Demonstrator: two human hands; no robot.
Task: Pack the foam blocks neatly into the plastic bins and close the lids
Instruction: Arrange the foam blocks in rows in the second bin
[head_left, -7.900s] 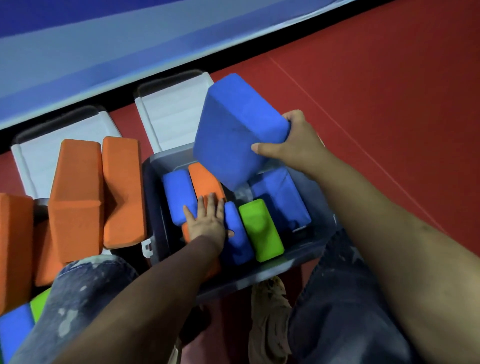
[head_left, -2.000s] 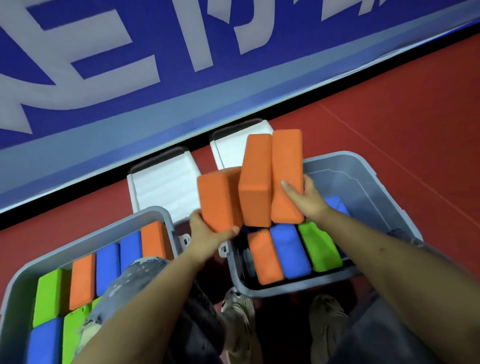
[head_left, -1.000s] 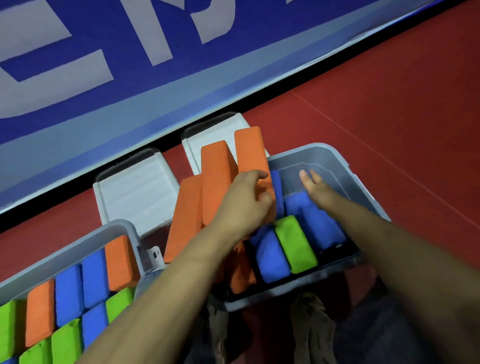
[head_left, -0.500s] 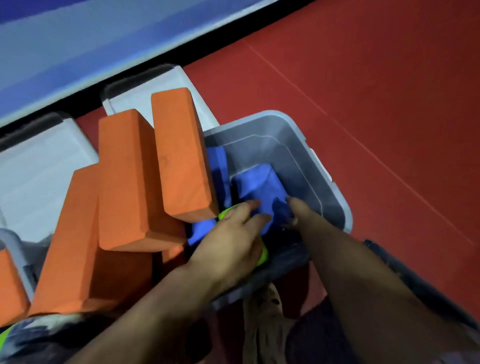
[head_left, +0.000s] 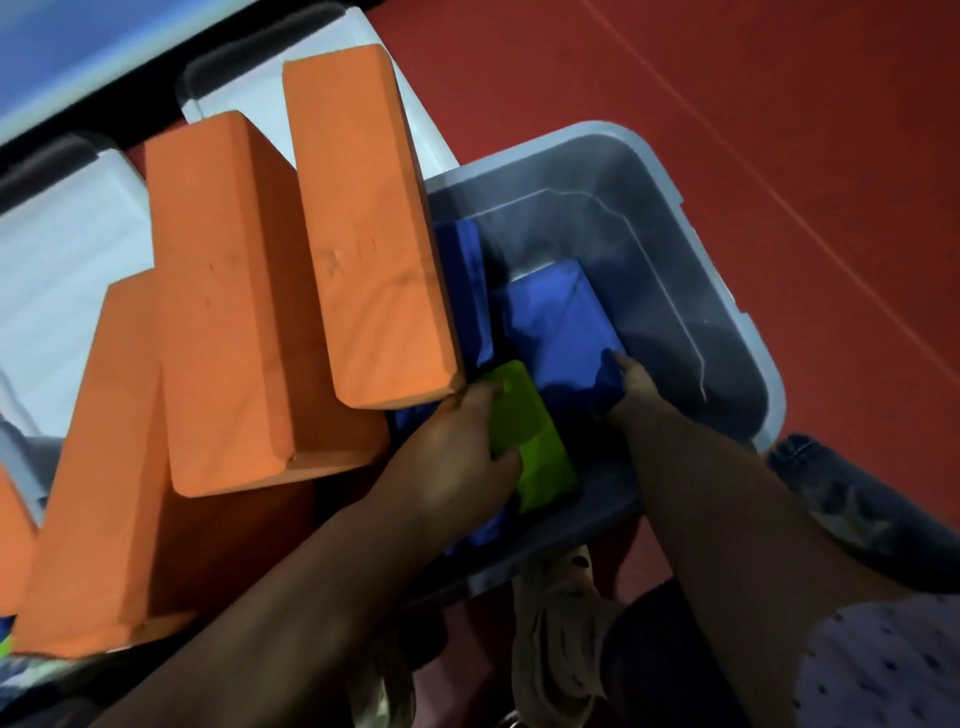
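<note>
While three tall orange foam blocks (head_left: 358, 223) wait propped at the left, both hands have dropped into the grey plastic bin (head_left: 691, 249): left hand (head_left: 457, 457) grasps the green foam block (head_left: 535, 441), right hand (head_left: 634, 379) presses the blue foam block (head_left: 561, 317), clearing space; whether that grip is clenched cannot be told.

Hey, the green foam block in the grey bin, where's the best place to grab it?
Grip the green block across its two long sides, coming from above. Its broad face points up, blue blocks crowd it, and the left hand already rests there.
</note>
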